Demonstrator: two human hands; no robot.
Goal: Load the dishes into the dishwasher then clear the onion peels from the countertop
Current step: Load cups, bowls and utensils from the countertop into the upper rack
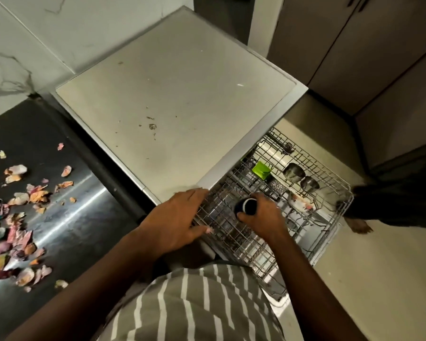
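A dark cup [246, 206] is gripped round its side wall by the right hand [261, 217], fingers and thumb curled about it, mouth tipped toward the camera, just above the pulled-out wire rack [330, 232] of the dishwasher [177, 94]. The left hand [180, 215] lies flat, fingers straight, on the rack's near edge at the dishwasher's corner; nothing is held in it.

Already racked: two steel cups [294, 171], a green container [261, 170], a patterned bowl [300, 202].

Handling, judged: the cup is likely rigid, light, smooth-sided, possibly breakable if ceramic; material cannot be told. A side-wall grip is adequate, and it is best set mouth down between the tines. The steel cups would be slick when wet.

Onion peels [17, 198] are scattered on the dark tabletop [67, 230] to the left, untouched. They are judged paper-light, brittle and easily blown about; better swept together and scooped than pinched singly.
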